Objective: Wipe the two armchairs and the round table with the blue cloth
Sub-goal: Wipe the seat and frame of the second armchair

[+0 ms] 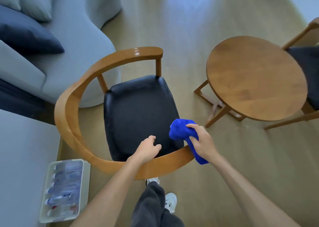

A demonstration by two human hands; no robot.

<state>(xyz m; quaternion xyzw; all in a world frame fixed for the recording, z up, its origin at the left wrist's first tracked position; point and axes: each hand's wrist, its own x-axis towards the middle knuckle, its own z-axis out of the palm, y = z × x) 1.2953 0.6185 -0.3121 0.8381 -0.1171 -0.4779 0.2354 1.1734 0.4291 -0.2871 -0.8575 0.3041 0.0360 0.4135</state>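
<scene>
A wooden armchair (72, 95) with a curved backrest and a black leather seat stands right in front of me. My right hand (201, 139) grips the bunched blue cloth (181, 131) at the seat's near right corner, with the cloth's tail hanging over the wooden rail. My left hand (146, 149) hovers over the near edge of the seat with fingers loosely curled, holding nothing. The round wooden table (255, 78) stands to the right. Behind it, the second armchair (309, 71) shows only partly at the frame's right edge.
A grey sofa (77, 37) with a dark cushion (29, 35) fills the upper left. A clear plastic box (63, 190) of small items sits on the wooden floor at lower left. My legs and white shoes are below the chair's backrest.
</scene>
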